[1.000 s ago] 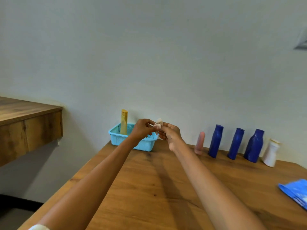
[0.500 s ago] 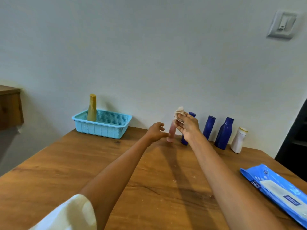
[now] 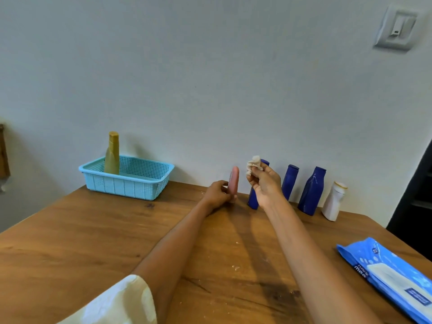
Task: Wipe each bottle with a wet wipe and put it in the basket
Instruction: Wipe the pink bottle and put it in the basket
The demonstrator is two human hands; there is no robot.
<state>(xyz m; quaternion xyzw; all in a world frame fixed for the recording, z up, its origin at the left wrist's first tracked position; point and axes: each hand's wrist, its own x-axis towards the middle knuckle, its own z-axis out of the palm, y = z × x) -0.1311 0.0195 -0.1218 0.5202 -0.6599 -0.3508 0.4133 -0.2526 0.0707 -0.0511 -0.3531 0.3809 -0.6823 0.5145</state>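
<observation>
Currently, the head view shows the left hand (image 3: 218,194) curling its fingers round the lower part of the pink bottle (image 3: 233,183), which stands upright on the wooden bench (image 3: 117,242) near the wall. The right hand (image 3: 265,183) hovers just beside it, pinching a crumpled wet wipe (image 3: 253,164) between fingertips and thumb. The step in hand appears to be picking up this bottle for wiping. To do it well, grip low and firmly, since the slim rounded body looks smooth and could slip once damp; spread the bunched wipe so that more cloth meets the surface, and stroke from cap to base while turning the bottle. Three dark blue bottles (image 3: 312,190), glossy and angular, and a white bottle (image 3: 334,201) stand in the row to the right. The light blue basket (image 3: 131,185), perforated plastic, already holds an olive-yellow bottle (image 3: 112,155) upright at its left end. A soft blue wipe pack (image 3: 388,279) lies at the right edge.
</observation>
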